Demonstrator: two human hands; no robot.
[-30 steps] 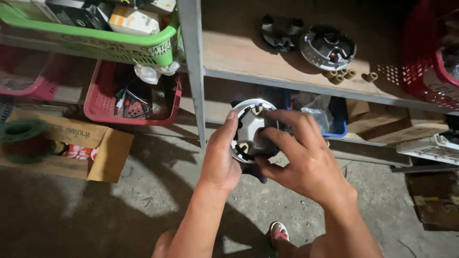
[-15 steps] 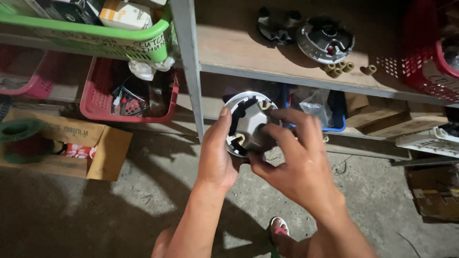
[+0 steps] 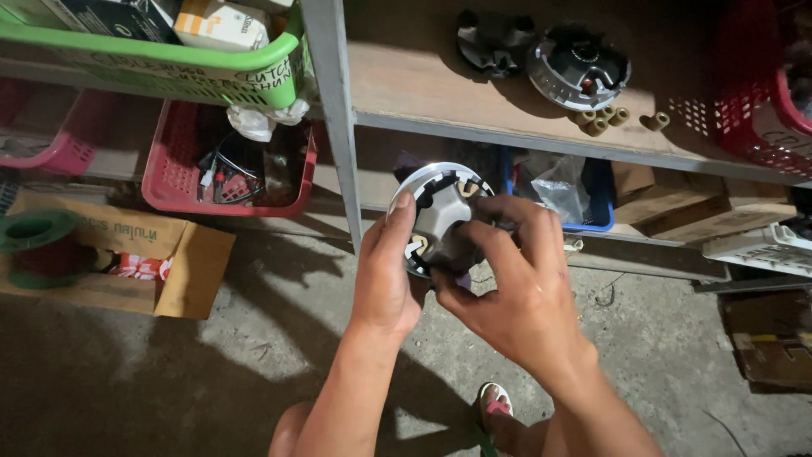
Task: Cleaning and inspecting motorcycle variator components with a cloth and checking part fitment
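Concrete floor open below, both hands clasping round metal part beside shelf post

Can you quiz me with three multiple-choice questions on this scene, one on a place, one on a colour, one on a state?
1. Where does the second round metal part lie?
A. on the wooden shelf
B. on the floor
C. in the cardboard box

2. What colour is the basket at top left?
A. blue
B. green
C. yellow

3. How is the round metal part with a grey centre held?
A. by the left hand alone
B. resting on the floor
C. between both hands, the right hand included

Answers: 1 A, it sits on the shelf beside small brass-coloured rollers. 2 B, its rim is bright green. 3 C, fingers of both hands wrap it.
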